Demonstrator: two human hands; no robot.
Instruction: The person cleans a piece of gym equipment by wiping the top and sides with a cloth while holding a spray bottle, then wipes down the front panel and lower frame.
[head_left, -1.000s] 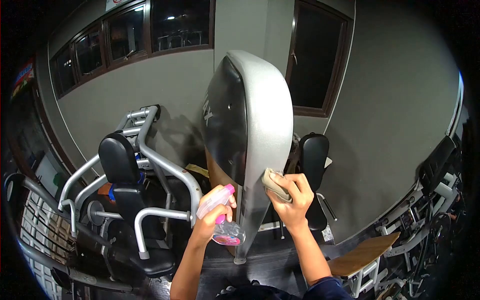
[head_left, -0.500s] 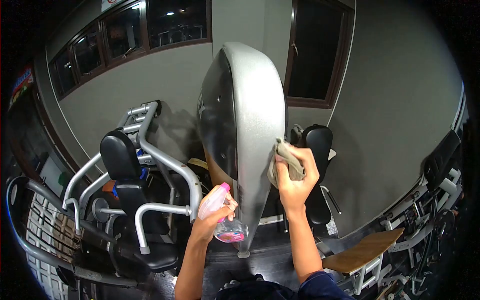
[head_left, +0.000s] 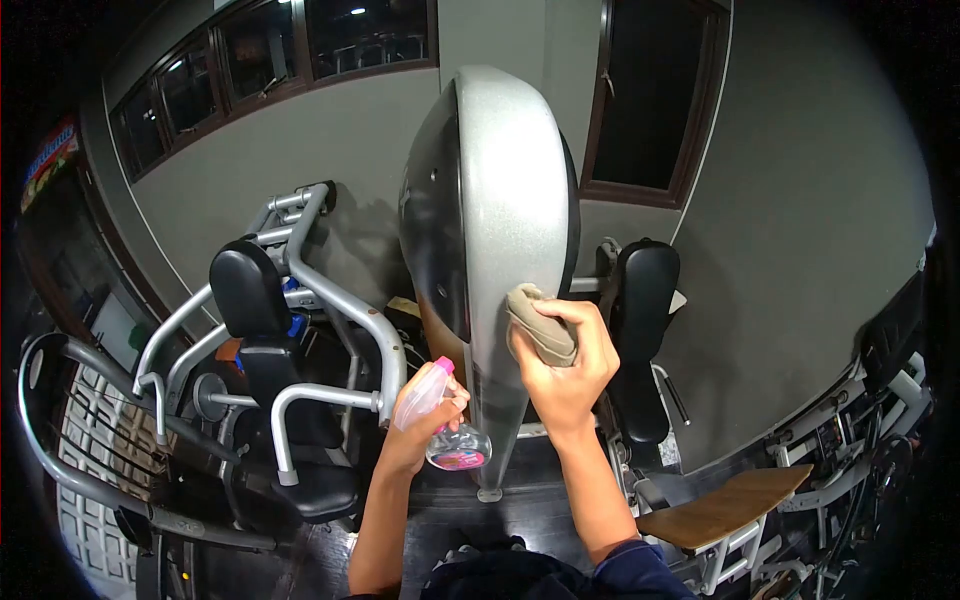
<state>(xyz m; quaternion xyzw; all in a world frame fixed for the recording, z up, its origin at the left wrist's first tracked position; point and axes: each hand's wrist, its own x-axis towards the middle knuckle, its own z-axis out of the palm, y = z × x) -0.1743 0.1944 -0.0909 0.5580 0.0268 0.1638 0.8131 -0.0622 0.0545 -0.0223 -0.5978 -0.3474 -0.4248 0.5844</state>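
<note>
My right hand (head_left: 572, 375) grips a folded beige cloth (head_left: 540, 325) and presses it to the front of a tall silver-and-black machine housing (head_left: 510, 180). The housing narrows downward to a foot on the floor. In my left hand (head_left: 425, 420) is a clear spray bottle (head_left: 460, 447) with a pink nozzle and a pink label. The fingers wrap round its neck, and some liquid seems to lie in the bottom. The bottle is held just left of the lower part of the housing.
At left stands a gym machine with a black padded seat (head_left: 250, 290) and silver tube arms (head_left: 330, 395). Behind the housing, to the right, is another black pad (head_left: 645, 340). A wooden board (head_left: 725, 508) on a white frame lies at lower right. Windows line the grey wall.
My right hand has moved the cloth left across the silver front, and the cloth looks more bunched. The view has shifted slightly. My left hand still holds the bottle in much the same place.
</note>
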